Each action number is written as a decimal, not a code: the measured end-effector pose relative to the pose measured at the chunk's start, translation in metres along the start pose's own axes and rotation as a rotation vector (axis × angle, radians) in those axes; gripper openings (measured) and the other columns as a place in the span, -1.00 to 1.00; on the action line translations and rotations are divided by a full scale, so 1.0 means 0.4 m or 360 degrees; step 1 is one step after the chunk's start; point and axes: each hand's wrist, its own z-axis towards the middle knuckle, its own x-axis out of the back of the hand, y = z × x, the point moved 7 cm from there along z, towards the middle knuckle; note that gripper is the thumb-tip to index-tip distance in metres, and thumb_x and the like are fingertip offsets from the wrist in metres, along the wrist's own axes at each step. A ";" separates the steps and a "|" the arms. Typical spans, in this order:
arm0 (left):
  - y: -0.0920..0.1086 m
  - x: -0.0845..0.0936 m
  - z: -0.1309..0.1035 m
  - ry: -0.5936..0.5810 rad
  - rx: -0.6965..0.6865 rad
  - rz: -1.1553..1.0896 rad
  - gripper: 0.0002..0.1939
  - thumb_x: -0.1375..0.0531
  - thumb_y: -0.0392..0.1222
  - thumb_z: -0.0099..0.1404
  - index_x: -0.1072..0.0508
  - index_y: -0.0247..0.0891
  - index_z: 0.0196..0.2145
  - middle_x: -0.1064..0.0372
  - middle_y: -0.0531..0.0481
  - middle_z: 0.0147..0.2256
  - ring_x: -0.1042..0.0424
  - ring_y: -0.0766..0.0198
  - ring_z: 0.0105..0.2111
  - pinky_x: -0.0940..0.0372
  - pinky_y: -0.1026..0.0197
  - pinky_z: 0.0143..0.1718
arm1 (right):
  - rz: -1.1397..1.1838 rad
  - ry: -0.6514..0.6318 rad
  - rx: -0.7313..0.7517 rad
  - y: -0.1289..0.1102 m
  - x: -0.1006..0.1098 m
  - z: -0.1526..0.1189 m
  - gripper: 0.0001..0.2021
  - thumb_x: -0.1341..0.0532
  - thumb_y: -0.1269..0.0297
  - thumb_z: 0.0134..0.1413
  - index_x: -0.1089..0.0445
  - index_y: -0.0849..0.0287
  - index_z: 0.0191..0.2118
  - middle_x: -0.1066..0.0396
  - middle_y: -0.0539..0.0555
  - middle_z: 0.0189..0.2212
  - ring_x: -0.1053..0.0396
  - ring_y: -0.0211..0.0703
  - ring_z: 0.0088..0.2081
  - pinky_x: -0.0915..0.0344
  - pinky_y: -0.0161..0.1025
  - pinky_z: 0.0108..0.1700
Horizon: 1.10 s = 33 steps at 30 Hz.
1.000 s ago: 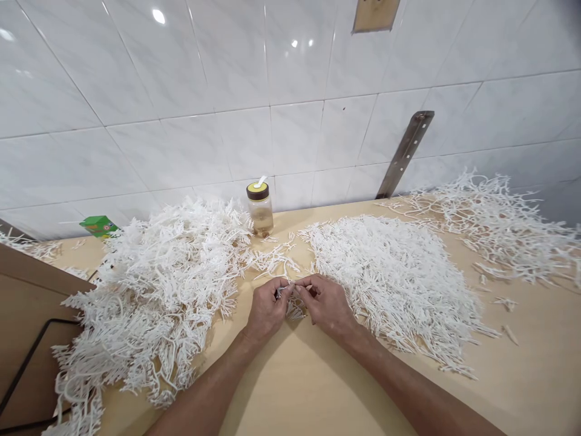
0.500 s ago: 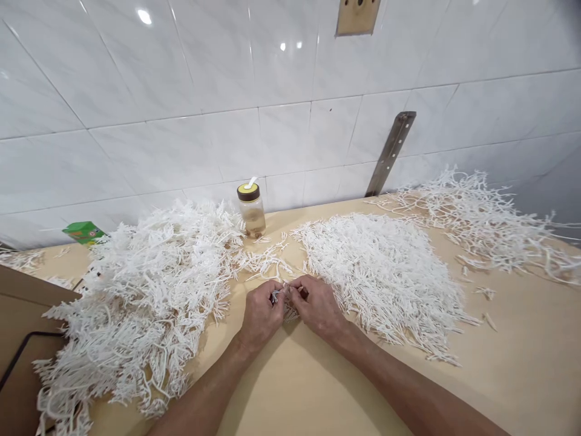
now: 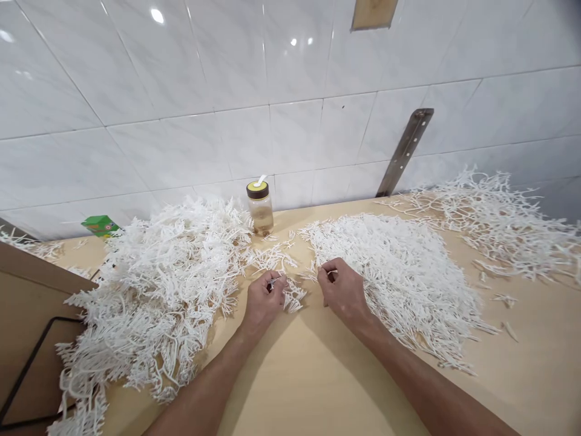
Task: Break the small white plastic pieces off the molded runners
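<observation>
My left hand [image 3: 265, 300] is closed round a small bunch of white branching strands [image 3: 294, 297], which stick out to the right of its fingers above the table. To its right and apart from it, my right hand [image 3: 344, 290] has thumb and fingers pinched together at the left edge of a flat pile of short white pieces [image 3: 394, 266]. Whatever its fingertips hold is too small to make out. Left of my left hand rises a tall, tangled heap of white strands [image 3: 167, 290]. Loose white strands [image 3: 272, 257] lie between the two piles.
Behind the hands stands a clear jar [image 3: 262, 215] with a yellow and black lid. A green box [image 3: 100, 225] is at the back left, a cardboard box [image 3: 31, 327] at the left edge. Longer white strands [image 3: 508, 218] lie back right. A metal bracket [image 3: 403, 154] leans near the tiled wall.
My right hand has come away from my left and moved right, to the edge of the flat pile. My left hand still holds its strands. The view has shifted slightly.
</observation>
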 end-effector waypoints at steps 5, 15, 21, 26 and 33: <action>-0.004 -0.015 0.007 -0.0154 0.0187 -0.0538 -0.59 -0.20 0.14 0.25 -0.41 -0.32 -0.25 -0.48 -0.04 -0.53 -0.45 0.29 -0.56 -0.30 0.29 -0.48 | -0.0255 0.0237 0.0344 -0.015 0.053 0.023 -0.93 -0.18 0.29 0.06 -0.34 0.16 -0.34 -0.41 0.04 -0.47 -0.34 -0.20 -0.56 -0.28 -0.22 -0.39; -0.028 -0.037 0.001 -0.0135 0.0305 -0.1005 -0.46 -0.28 0.14 0.19 -0.48 -0.36 -0.05 -0.36 -0.30 0.11 -0.54 0.01 -0.15 -0.41 -0.06 -0.04 | -0.0034 -0.0068 0.0848 -0.107 -0.007 -0.058 -0.93 -0.14 0.34 0.22 -0.37 0.15 -0.23 -0.42 0.03 -0.38 -0.34 -0.25 -0.48 -0.30 -0.29 -0.40; -0.025 -0.079 -0.021 -0.0456 0.0306 -0.1132 -0.36 -0.20 0.17 0.27 -0.36 -0.26 0.18 -0.35 -0.24 0.14 -0.36 -0.05 0.11 -0.20 -0.12 0.18 | -0.0152 -0.0196 0.0977 -0.126 -0.035 -0.082 -0.80 -0.17 0.38 0.20 -0.35 0.15 -0.05 -0.36 0.14 -0.19 -0.38 -0.16 -0.34 -0.37 -0.22 -0.28; -0.005 -0.102 -0.038 -0.0665 0.0207 -0.1136 -0.36 -0.15 0.15 0.32 -0.30 -0.25 0.23 -0.32 -0.21 0.17 -0.28 -0.01 0.18 -0.09 -0.07 0.25 | -0.0189 -0.0139 0.1012 -0.121 -0.039 -0.077 -0.88 -0.11 0.45 0.22 -0.37 0.15 -0.20 -0.37 0.13 -0.24 -0.39 -0.15 -0.30 -0.37 -0.23 -0.26; 0.010 -0.061 -0.024 -0.0409 0.0085 -0.0561 -0.46 -0.20 0.07 0.30 -0.38 -0.20 0.16 -0.42 -0.19 0.04 -0.49 0.16 -0.19 -0.36 0.10 -0.09 | 0.0164 -0.0317 0.0561 -0.084 -0.043 -0.053 -0.89 -0.10 0.27 0.24 -0.31 0.13 -0.30 -0.39 0.03 -0.45 -0.35 -0.20 -0.47 -0.32 -0.28 -0.45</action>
